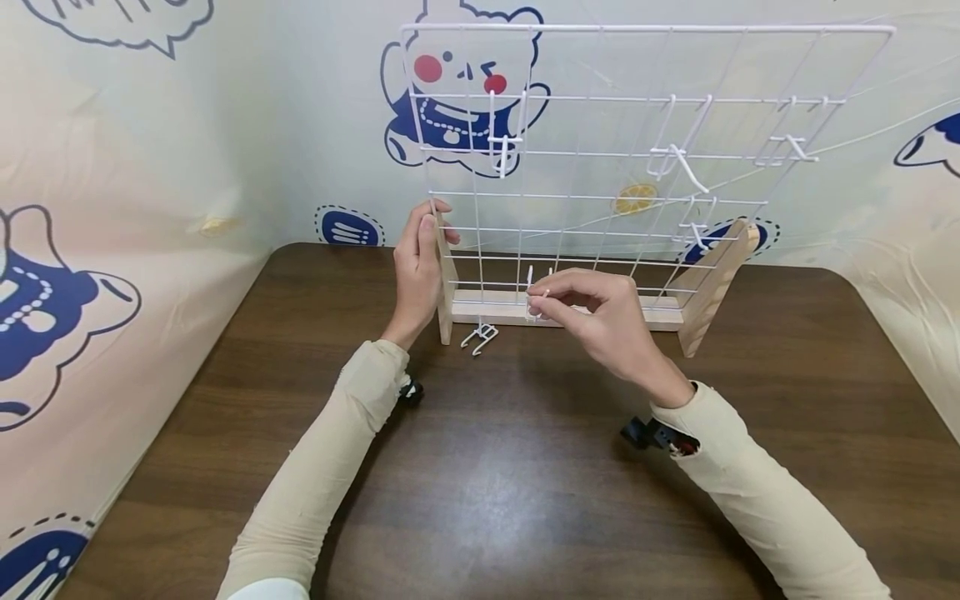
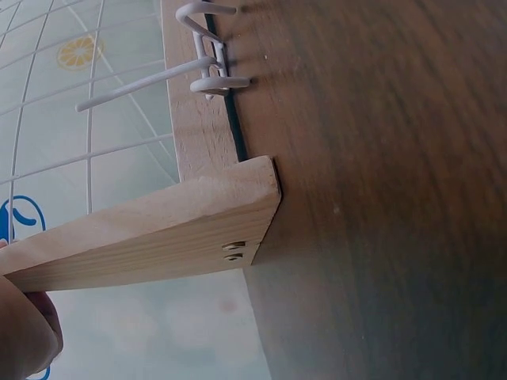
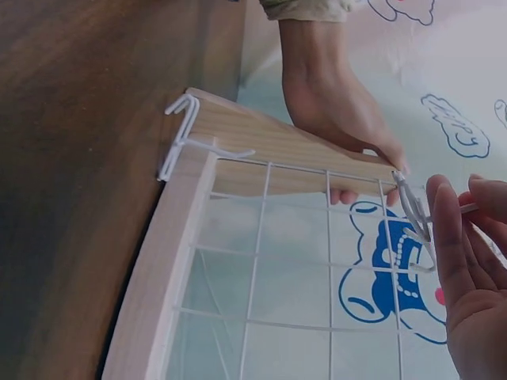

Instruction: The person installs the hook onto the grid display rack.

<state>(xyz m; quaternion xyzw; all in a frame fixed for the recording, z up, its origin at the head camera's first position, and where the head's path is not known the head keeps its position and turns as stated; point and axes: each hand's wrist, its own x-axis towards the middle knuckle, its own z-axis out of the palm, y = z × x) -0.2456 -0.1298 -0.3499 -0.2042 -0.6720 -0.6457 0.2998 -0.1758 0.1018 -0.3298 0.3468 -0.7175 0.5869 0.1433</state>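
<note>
A white wire grid rack (image 1: 645, 30) stands on wooden side panels (image 1: 708, 292). My left hand (image 1: 414, 271) grips the left panel (image 2: 158, 229) near its top, thumb in front and fingers behind. Between thumb and fingertips, my right hand (image 1: 603, 321) pinches a small white wire hook (image 3: 412, 207) by its prong. The hook is raised in front of the lower left part of the grid, and fingers partly hide it. On the table, by the foot of the left panel, lies another white hook (image 1: 480, 336), its prong tilted up in the left wrist view.
Several white hooks hang on the grid, one at the left (image 1: 504, 158) and others at the right, including a long-pronged one (image 1: 688, 169). A wooden crossbar (image 1: 487, 308) joins the panels at the bottom. The dark wood table (image 1: 480, 483) backs onto a cartoon-printed cloth (image 1: 300, 125).
</note>
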